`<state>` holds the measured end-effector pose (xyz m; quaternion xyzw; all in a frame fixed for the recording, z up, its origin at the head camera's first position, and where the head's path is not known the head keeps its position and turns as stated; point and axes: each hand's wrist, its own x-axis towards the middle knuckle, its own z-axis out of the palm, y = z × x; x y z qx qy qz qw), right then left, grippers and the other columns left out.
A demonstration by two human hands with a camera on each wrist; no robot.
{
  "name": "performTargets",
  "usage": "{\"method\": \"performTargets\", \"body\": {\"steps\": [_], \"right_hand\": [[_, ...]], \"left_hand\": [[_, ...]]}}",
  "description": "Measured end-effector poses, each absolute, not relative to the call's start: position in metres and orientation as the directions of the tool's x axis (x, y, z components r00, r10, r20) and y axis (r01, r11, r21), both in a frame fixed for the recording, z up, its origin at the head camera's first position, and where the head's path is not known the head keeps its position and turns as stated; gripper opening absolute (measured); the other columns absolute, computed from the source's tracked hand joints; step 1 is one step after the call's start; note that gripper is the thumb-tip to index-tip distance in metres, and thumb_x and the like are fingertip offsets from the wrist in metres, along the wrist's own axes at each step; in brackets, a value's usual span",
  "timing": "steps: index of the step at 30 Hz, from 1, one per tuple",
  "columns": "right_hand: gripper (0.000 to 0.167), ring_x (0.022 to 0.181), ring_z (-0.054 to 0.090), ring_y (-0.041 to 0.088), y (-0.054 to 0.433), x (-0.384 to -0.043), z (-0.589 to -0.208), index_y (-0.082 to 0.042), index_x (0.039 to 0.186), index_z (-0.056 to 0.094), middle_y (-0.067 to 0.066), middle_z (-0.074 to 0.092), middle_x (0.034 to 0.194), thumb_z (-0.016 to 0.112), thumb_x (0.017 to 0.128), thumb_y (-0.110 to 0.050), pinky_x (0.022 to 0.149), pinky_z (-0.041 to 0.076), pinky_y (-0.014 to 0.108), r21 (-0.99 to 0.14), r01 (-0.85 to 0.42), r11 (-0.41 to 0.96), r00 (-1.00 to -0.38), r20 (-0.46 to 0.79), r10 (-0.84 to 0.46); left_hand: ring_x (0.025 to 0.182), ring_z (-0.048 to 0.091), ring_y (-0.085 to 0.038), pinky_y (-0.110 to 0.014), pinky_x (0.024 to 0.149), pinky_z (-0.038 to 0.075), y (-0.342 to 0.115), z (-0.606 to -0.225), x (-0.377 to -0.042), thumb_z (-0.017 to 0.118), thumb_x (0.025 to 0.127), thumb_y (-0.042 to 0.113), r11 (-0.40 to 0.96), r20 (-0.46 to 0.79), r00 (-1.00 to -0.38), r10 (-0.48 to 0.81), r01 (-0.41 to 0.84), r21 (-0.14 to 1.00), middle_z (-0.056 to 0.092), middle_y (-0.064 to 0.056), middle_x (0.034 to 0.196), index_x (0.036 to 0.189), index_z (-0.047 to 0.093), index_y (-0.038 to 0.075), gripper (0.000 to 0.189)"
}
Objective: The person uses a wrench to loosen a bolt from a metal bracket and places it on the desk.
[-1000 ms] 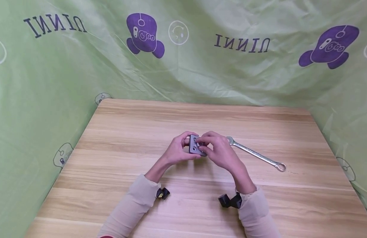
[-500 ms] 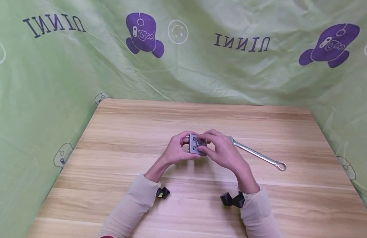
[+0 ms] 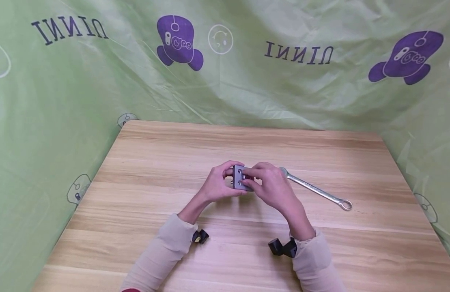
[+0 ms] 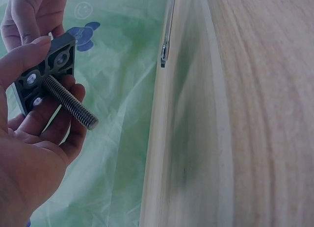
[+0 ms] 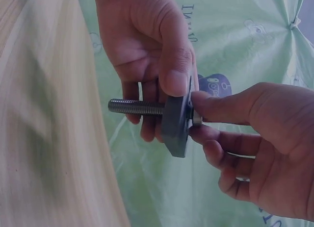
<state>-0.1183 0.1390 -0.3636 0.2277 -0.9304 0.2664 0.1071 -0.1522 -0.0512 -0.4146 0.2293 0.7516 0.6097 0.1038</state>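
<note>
My left hand (image 3: 218, 184) holds a dark grey square plate (image 3: 237, 178) by its edges above the table, thumb on one edge and fingers on the other. A threaded bolt (image 4: 71, 102) passes through the plate's middle, its long shank sticking out on the left side. On the other face, the thumb and index finger of my right hand (image 3: 274, 186) pinch the bolt head (image 5: 197, 119), which sits close to the plate. Round holes show near the plate's corners. In the head view the right fingers cover most of the bolt head.
A combination wrench (image 3: 314, 189) lies on the wooden table (image 3: 166, 154), just right of the right hand. Green printed cloth (image 3: 239, 93) hangs behind the table and at both sides. Black wrist cameras are strapped at both cuffs.
The right fingers have shifted on the bolt head: half a second ago they were spread and showed more of it, now they close over it. The left hand stays almost still.
</note>
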Motion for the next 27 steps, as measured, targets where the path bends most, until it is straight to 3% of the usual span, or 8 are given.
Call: {"method": "performTargets", "body": {"steps": [10, 18, 22, 27], "right_hand": [[0.025, 0.098, 0.068, 0.023, 0.1411, -0.1181, -0.3598, -0.011, 0.105, 0.078, 0.007, 0.073, 0.103, 0.076, 0.083, -0.001, 0.082, 0.058, 0.039, -0.413, -0.572, 0.709, -0.819, 0.335, -0.466], [0.024, 0.097, 0.067, 0.022, 0.1434, -0.1187, -0.3602, -0.009, 0.101, 0.078, 0.006, 0.073, 0.104, 0.076, 0.081, 0.003, 0.081, 0.058, 0.036, -0.373, -0.650, 0.662, -0.757, 0.400, -0.517], [0.027, 0.093, 0.068, 0.022, 0.1448, -0.1168, -0.3577, -0.011, 0.109, 0.076, 0.007, 0.071, 0.110, 0.078, 0.083, -0.006, 0.076, 0.057, 0.036, -0.419, -0.614, 0.669, -0.789, 0.363, -0.496], [0.034, 0.071, 0.060, 0.014, 0.1439, -0.1153, -0.3557, -0.012, 0.116, 0.073, 0.005, 0.071, 0.104, 0.078, 0.086, -0.028, 0.062, 0.046, 0.024, -0.482, -0.498, 0.720, -0.867, 0.305, -0.395]], "left_hand": [[0.101, 0.074, -0.025, -0.018, 0.094, 0.048, -0.0520, -0.4130, -0.1514, 0.088, 0.065, -0.003, 0.145, 0.141, -0.864, 0.483, 0.238, 0.960, 0.075, -0.021, 0.110, 0.128, 0.058, 0.001, 0.069], [0.103, 0.074, -0.024, -0.022, 0.101, 0.047, -0.0515, -0.4130, -0.1506, 0.088, 0.065, -0.004, 0.144, 0.147, -0.861, 0.486, 0.246, 0.959, 0.075, -0.021, 0.111, 0.127, 0.058, 0.000, 0.069], [0.103, 0.074, -0.024, -0.022, 0.100, 0.047, -0.0513, -0.4129, -0.1507, 0.087, 0.065, -0.005, 0.146, 0.147, -0.865, 0.479, 0.243, 0.959, 0.075, -0.021, 0.111, 0.128, 0.058, 0.001, 0.069], [0.103, 0.074, -0.027, -0.026, 0.101, 0.048, -0.0512, -0.4122, -0.1509, 0.086, 0.065, -0.006, 0.146, 0.140, -0.871, 0.472, 0.233, 0.961, 0.075, -0.021, 0.112, 0.128, 0.058, 0.001, 0.069]]}}
